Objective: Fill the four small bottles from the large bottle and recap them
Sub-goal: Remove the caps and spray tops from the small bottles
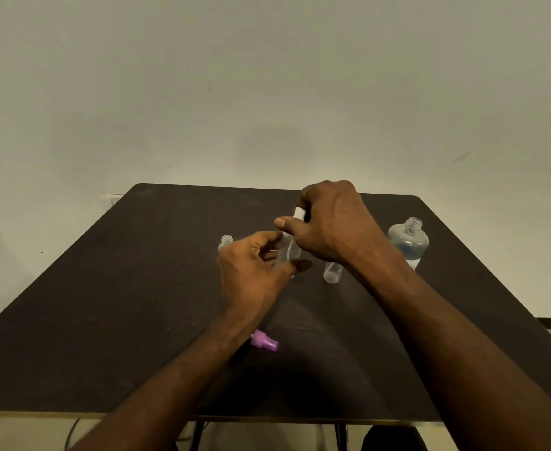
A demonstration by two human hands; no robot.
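Pinching white cap [299, 213], right hand [332, 222]; clear cylindrical bottle [289, 252].

large bottle [408, 243] far right on table [105, 304], loose cap [264, 342] nearest

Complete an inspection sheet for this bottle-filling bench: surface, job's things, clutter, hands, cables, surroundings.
Surface: dark table, faint scuffs.
Job's things: large bottle uncapped, part full; middle small bottle with white cap; uncapped small bottle behind the left hand; another small bottle, top hidden; purple spray cap lying loose. Fourth small bottle not seen.
Clutter: nothing seen.
Hands: left hand steadies the middle bottle; right hand pinches its white cap.
Cables: one cable below the table edge.
Surroundings: plain pale wall.
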